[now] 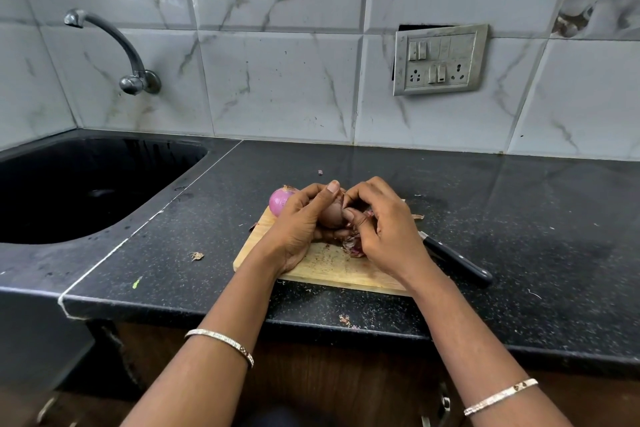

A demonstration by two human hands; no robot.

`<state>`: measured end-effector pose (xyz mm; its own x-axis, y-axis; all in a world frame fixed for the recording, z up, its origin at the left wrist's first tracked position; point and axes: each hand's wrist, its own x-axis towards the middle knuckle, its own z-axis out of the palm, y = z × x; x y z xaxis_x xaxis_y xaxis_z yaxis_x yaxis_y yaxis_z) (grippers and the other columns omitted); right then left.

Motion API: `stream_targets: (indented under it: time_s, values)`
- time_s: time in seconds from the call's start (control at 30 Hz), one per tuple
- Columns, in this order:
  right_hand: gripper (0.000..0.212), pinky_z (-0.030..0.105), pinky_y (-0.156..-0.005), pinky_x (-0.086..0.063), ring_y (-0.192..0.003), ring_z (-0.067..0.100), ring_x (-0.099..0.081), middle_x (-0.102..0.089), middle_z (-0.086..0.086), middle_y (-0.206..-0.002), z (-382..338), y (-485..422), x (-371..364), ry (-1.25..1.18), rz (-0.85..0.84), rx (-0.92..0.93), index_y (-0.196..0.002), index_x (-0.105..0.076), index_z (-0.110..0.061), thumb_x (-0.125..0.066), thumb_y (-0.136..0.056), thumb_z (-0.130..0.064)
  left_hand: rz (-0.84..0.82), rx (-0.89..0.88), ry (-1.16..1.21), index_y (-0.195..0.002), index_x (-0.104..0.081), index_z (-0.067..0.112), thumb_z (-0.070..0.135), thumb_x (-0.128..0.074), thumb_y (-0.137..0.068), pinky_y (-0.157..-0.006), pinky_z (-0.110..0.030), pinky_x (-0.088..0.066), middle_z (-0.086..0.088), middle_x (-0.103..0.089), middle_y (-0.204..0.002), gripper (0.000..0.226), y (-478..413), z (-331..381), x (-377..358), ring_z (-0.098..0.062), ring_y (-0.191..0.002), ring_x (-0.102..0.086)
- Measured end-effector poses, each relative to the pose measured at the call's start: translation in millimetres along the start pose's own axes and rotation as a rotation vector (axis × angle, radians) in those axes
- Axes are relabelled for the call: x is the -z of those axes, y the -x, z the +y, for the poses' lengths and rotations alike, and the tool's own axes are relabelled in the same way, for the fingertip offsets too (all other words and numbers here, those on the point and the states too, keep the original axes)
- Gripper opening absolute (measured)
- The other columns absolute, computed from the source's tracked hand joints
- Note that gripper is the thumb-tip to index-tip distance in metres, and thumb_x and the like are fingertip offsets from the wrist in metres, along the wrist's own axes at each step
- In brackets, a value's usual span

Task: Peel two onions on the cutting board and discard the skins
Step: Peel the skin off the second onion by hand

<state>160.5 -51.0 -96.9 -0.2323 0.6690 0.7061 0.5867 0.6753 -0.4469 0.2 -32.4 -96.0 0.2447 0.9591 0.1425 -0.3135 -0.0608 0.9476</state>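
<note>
A wooden cutting board (329,269) lies on the black counter. Over it my left hand (301,222) grips a brown-skinned onion (331,217), fingers curled round it and thumb raised. My right hand (384,218) pinches the onion's dry skin at its right side with the fingertips. A peeled purple onion (280,201) sits at the board's far left corner, just behind my left hand. Loose purple and brown skins (353,246) lie on the board under my right hand.
A black-handled knife (457,265) lies on the counter right of the board, partly under my right wrist. A black sink (79,184) with a tap (114,45) is at the left. Skin scraps (196,255) dot the counter. A switch panel (440,59) is on the tiled wall.
</note>
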Motion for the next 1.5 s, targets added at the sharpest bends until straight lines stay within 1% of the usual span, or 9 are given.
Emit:
stream_targets:
  time_s: [0.1, 0.27, 0.47, 0.63, 0.9, 1.1, 1.2, 1.3, 1.5]
  values:
    - [0.010, 0.027, -0.080, -0.046, -0.094, 0.007, -0.052, -0.051, -0.007, -0.104, 0, 0, -2, 0.001, -0.034, -0.010, -0.098, -0.060, -0.017, -0.064, -0.094, -0.009, 0.035, 0.006, 0.042, -0.125, -0.058, -0.008, 0.034, -0.057, -0.102, -0.066, -0.032, -0.062, -0.015, -0.070, -0.095, 0.048, -1, 2, -1, -0.019, -0.081, -0.072]
    - [0.020, 0.022, -0.080, -0.045, -0.092, 0.006, -0.053, -0.058, -0.007, -0.100, -4, 0, 2, 0.004, 0.074, -0.060, -0.103, -0.060, -0.017, -0.062, -0.091, 0.000, 0.043, 0.008, 0.088, -0.129, -0.054, -0.011, 0.035, -0.056, -0.102, -0.070, -0.035, -0.064, -0.021, -0.069, -0.108, 0.053, 0, 3, -2, -0.025, -0.092, -0.073]
    - [0.015, 0.007, -0.081, -0.039, -0.097, -0.003, -0.055, -0.058, -0.010, -0.103, -6, 0, 1, 0.009, 0.041, -0.018, -0.107, -0.065, -0.020, -0.071, -0.093, -0.021, 0.024, 0.011, 0.081, -0.129, -0.056, -0.007, 0.034, -0.055, -0.103, -0.077, -0.040, -0.063, -0.018, -0.067, -0.107, 0.049, -1, 2, 0, -0.023, -0.096, -0.071]
    - [0.004, 0.014, -0.080, -0.043, -0.092, 0.004, -0.055, -0.058, -0.007, -0.099, -2, -2, 0, 0.018, 0.062, -0.003, -0.099, -0.066, -0.017, -0.068, -0.095, -0.016, 0.027, 0.019, 0.068, -0.129, -0.055, -0.010, 0.034, -0.055, -0.103, -0.074, -0.035, -0.063, -0.019, -0.067, -0.109, 0.051, -1, 1, 0, -0.023, -0.095, -0.071]
    - [0.007, 0.010, -0.079, -0.038, -0.092, -0.001, -0.051, -0.053, -0.009, -0.100, 0, 0, -2, 0.030, 0.006, -0.060, -0.098, -0.063, -0.017, -0.064, -0.096, -0.010, 0.042, 0.018, 0.083, -0.131, -0.052, -0.010, 0.036, -0.055, -0.102, -0.079, -0.039, -0.064, -0.021, -0.067, -0.111, 0.054, 0, 3, -1, -0.025, -0.095, -0.072]
    - [0.009, 0.029, -0.075, -0.047, -0.084, 0.010, -0.058, -0.060, -0.008, -0.092, 5, 1, 2, 0.065, 0.184, -0.189, -0.095, -0.060, -0.017, -0.062, -0.096, -0.008, 0.101, 0.037, 0.143, -0.130, -0.054, -0.008, 0.036, -0.051, -0.104, -0.069, -0.037, -0.064, -0.024, -0.065, -0.112, 0.051, -1, 2, -2, -0.029, -0.088, -0.072]
    - [0.011, 0.026, -0.076, -0.048, -0.085, 0.006, -0.060, -0.063, -0.009, -0.091, 4, 1, 3, 0.070, 0.186, -0.211, -0.095, -0.063, -0.020, -0.066, -0.093, -0.009, 0.098, 0.045, 0.131, -0.128, -0.056, -0.005, 0.037, -0.048, -0.106, -0.067, -0.036, -0.064, -0.024, -0.067, -0.104, 0.048, -2, 1, -1, -0.030, -0.079, -0.073]
    - [0.021, 0.014, -0.079, -0.047, -0.089, 0.002, -0.062, -0.066, -0.012, -0.097, -3, -1, 6, -0.013, 0.158, -0.161, -0.101, -0.066, -0.022, -0.073, -0.087, -0.008, 0.088, 0.037, 0.122, -0.131, -0.054, -0.007, 0.037, -0.048, -0.105, -0.068, -0.036, -0.064, -0.024, -0.067, -0.109, 0.051, -3, 1, -1, -0.028, -0.084, -0.073]
    - [0.017, 0.017, -0.083, -0.046, -0.093, 0.006, -0.061, -0.064, -0.009, -0.098, -3, -2, 3, -0.038, 0.087, -0.088, -0.100, -0.072, -0.018, -0.080, -0.085, -0.019, 0.041, 0.024, 0.079, -0.123, -0.060, 0.004, 0.036, -0.045, -0.107, -0.079, -0.042, -0.064, -0.019, -0.066, -0.109, 0.039, -2, 1, -1, -0.023, -0.092, -0.070]
